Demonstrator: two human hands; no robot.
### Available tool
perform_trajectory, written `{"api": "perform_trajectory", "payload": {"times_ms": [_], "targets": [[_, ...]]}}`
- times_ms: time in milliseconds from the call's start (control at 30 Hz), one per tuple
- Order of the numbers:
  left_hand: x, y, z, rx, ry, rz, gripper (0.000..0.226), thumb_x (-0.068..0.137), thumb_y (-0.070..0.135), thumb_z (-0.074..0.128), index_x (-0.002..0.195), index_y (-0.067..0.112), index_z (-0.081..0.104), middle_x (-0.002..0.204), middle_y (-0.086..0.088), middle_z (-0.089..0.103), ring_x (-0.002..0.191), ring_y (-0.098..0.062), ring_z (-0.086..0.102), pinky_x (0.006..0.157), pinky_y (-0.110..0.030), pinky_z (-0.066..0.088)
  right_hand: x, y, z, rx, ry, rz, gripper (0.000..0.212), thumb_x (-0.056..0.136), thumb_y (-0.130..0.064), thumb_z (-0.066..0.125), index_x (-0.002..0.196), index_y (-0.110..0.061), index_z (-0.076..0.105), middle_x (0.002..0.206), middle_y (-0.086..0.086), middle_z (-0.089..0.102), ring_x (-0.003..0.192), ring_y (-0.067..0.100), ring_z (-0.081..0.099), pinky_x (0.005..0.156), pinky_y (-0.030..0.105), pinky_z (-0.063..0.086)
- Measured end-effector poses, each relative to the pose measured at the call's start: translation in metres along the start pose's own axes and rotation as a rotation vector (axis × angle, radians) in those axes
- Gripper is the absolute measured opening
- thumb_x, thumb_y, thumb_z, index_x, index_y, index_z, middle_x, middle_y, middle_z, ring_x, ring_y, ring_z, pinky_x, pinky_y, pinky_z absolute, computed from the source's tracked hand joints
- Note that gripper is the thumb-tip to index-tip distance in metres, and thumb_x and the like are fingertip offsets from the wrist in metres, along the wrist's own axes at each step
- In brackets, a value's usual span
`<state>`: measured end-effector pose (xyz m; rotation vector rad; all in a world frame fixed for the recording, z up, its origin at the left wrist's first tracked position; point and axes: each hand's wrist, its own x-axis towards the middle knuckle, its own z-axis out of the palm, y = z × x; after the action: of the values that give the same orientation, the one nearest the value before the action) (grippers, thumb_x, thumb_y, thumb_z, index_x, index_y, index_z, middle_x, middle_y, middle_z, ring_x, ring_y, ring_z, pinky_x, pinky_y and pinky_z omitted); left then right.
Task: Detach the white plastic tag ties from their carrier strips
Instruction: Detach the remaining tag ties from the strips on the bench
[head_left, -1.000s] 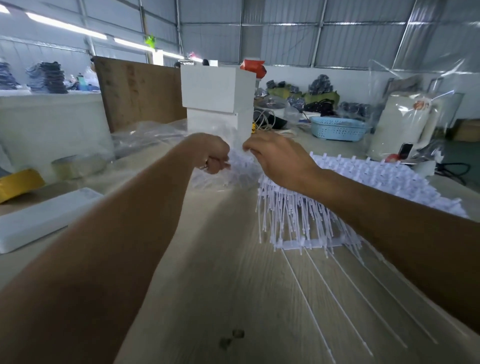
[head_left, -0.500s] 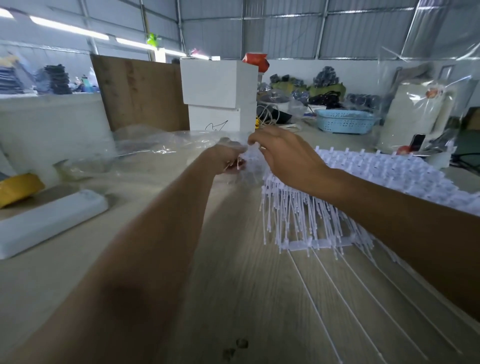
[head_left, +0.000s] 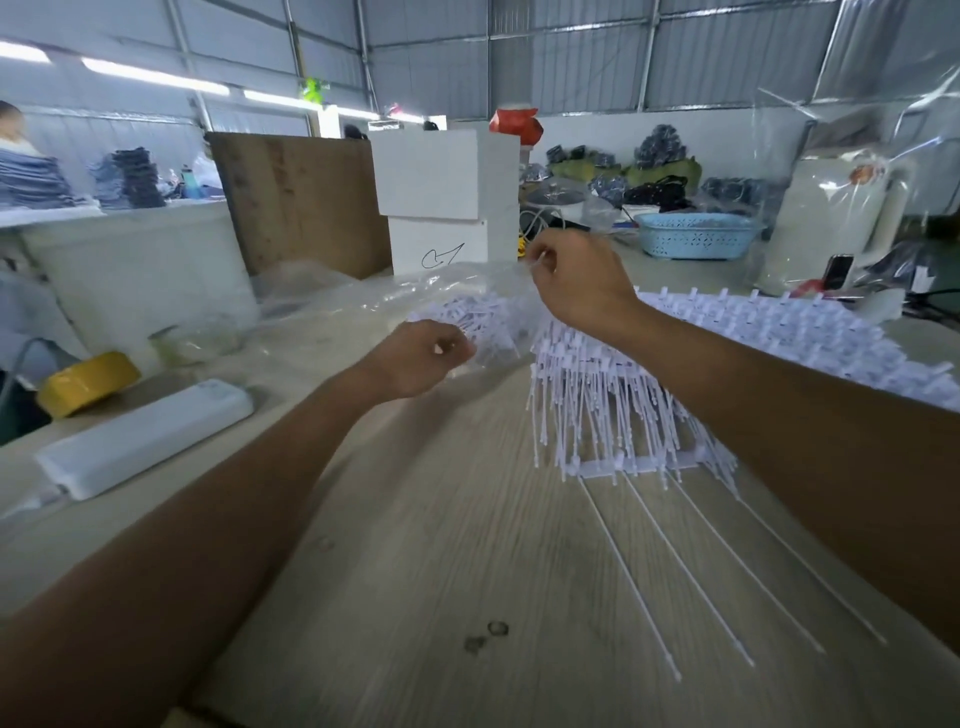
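A big pile of white tag ties (head_left: 618, 400) on carrier strips lies on the wooden table (head_left: 415, 571), fanning out to the right under my right forearm. More loose ties (head_left: 467, 314) lie inside a clear plastic bag (head_left: 374, 306) behind my hands. My left hand (head_left: 421, 358) is curled just above the table by the bag, with a small white piece of tie showing between its fingers. My right hand (head_left: 576, 283) is raised above the pile and pinches a thin white tie by its end. Several bare thin strips (head_left: 675, 566) lie on the table in front of the pile.
At the left lie a long white box (head_left: 145, 441), a yellow tape roll (head_left: 85, 382) and a clear tape roll (head_left: 192, 340). Stacked white boxes (head_left: 441, 197) and a wooden board (head_left: 301, 202) stand behind. A blue basket (head_left: 696, 236) and a wrapped white jug (head_left: 831, 218) are at the back right.
My hands were together at the bag; now they have parted. The right hand has risen with a thin tie, and the left has dropped lower and come toward me.
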<state>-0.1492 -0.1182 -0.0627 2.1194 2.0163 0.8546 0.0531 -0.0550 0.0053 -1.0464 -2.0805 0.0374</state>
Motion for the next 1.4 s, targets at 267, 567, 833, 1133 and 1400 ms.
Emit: {"api": "perform_trajectory", "payload": {"times_ms": [267,567,833,1133,1400], "targets": [[-0.020,0.030,-0.014,-0.192,-0.308,0.033,0.020,0.099,0.019,0.058,0.091,0.017,0.076,0.084,-0.004,0.075,0.070,-0.012,0.068,0.064,-0.028,0.055,-0.008,-0.019,-0.013,-0.032,-0.062,0.043,0.037,0.103,-0.031,0.046,0.088,-0.012,0.074,0.076,0.006,0.069,0.074,0.027,0.065,0.077,0.039,0.057],[0.024,0.008,-0.037,-0.216,0.305,-0.066,0.013,0.094,0.006,0.062,0.105,0.009,0.067,0.099,-0.013,0.067,0.088,-0.031,0.065,0.080,-0.039,0.054,-0.025,-0.012,-0.035,0.056,-0.150,-0.021,0.023,0.102,-0.027,0.055,0.115,-0.017,0.071,0.104,0.000,0.069,0.087,0.017,0.063,0.076,0.031,0.052],[0.007,0.058,-0.041,0.158,0.544,-0.091,0.024,0.080,0.020,0.040,0.065,0.013,0.057,0.061,-0.009,0.058,0.061,-0.036,0.055,0.057,-0.035,0.048,-0.112,0.060,-0.096,-0.063,-0.279,-0.097,0.016,0.097,-0.028,0.062,0.106,-0.023,0.074,0.100,-0.005,0.070,0.084,0.014,0.065,0.083,0.036,0.053],[0.021,0.142,0.025,0.228,0.265,0.186,0.023,0.096,0.023,0.044,0.103,0.019,0.065,0.104,-0.008,0.069,0.094,-0.034,0.064,0.080,-0.043,0.054,-0.153,0.187,-0.138,-0.355,-0.174,0.289,0.037,0.101,-0.026,0.055,0.130,-0.005,0.062,0.133,0.020,0.062,0.125,0.038,0.055,0.107,0.044,0.038],[0.012,0.105,0.083,0.275,0.099,-0.142,0.050,0.098,0.059,0.038,0.114,0.015,0.058,0.113,-0.011,0.066,0.101,-0.033,0.064,0.088,-0.044,0.050,-0.164,0.206,-0.149,-0.360,0.050,0.359,0.028,0.095,-0.015,0.049,0.111,-0.003,0.069,0.114,0.025,0.067,0.103,0.041,0.063,0.094,0.044,0.047]]}}
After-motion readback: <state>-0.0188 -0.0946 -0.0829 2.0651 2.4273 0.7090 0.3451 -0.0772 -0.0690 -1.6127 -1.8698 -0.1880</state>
